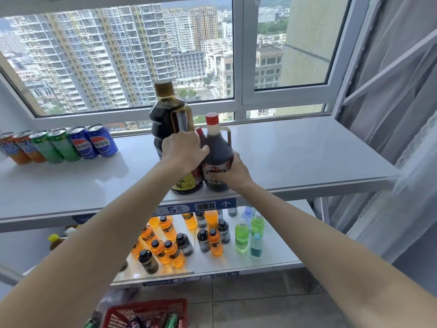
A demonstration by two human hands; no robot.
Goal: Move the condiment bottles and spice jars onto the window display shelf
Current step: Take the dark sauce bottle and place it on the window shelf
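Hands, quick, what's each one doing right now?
Left hand: gripping the yellow-label bottle.
Right hand: fingers curled round the vinegar bottle.

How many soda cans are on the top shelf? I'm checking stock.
6, in one row at the top shelf's left end: two orange, two green, two blue. More may lie beyond the frame's left edge.
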